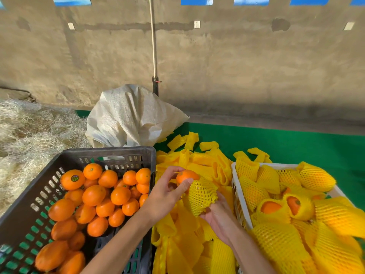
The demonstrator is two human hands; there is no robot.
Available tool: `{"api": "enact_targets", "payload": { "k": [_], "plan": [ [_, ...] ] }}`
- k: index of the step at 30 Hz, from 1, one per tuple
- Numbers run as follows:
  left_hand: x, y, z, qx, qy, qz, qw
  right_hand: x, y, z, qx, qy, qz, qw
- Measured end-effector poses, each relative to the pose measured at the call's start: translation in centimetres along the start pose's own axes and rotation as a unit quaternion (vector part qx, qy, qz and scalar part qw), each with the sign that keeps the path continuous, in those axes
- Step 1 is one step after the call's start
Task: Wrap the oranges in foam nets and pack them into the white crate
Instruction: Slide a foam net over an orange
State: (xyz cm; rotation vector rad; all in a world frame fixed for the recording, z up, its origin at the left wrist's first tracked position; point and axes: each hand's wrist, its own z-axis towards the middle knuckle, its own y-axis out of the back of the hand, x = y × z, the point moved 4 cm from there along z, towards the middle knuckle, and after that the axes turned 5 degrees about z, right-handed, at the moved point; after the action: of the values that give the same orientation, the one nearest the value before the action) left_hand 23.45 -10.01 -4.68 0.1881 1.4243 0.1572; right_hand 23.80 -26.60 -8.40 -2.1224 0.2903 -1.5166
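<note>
Honestly, the main risk I see from my seat starts on the left: the black crate point(79, 204) is heaped with bare oranges point(94, 194), and my left forearm crosses its near corner, so a careless pull-back could nudge the fruit on that side.

Moving to the middle, my left hand point(166, 196) has its fingers point(173, 171) curled round the orange point(186, 176), thumb pressed on its near side, pushing it into the mouth of a yellow foam net point(201, 194). The fruit is only partly in, with its top bare above the mesh. If I shove too hard the net could tear or bunch at the rim; if the grip loosens, I judge the orange could pop out and roll into the loose nets point(187, 244) piled on the green desk point(296, 143).

Just right of that, my right hand point(219, 218) cups the net from below, palm up, fingers gripping the closed end; exactly how they close I cannot tell, since the mesh hides the tips. A weak hold there would let the sleeve slide along instead of stretching over the fruit.

Farthest right, the white crate point(240, 198) is already stacked high with wrapped oranges point(314, 177), some above the rim, so I judge another one set carelessly may tumble off.
</note>
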Motion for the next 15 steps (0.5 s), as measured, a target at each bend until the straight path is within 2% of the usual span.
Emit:
{"api": "enact_targets", "payload": {
  "k": [7, 11, 15],
  "plan": [
    [0.4, -0.6, -0.2, 0.09, -0.018, 0.111, 0.99, 0.0, -0.3, -0.3, -0.006, 0.001, 0.01, 1.0],
    [0.1, -1.3, -1.0, 0.157, 0.082, 0.047, 0.983, 0.5, -0.4, -0.4, -0.005, -0.008, 0.016, 1.0],
    [0.3, -1.6, -0.8, 0.157, 0.03, 0.059, 0.985, 0.8, -0.3, -0.3, -0.011, -0.014, 0.01, 1.0]
  ]
}}
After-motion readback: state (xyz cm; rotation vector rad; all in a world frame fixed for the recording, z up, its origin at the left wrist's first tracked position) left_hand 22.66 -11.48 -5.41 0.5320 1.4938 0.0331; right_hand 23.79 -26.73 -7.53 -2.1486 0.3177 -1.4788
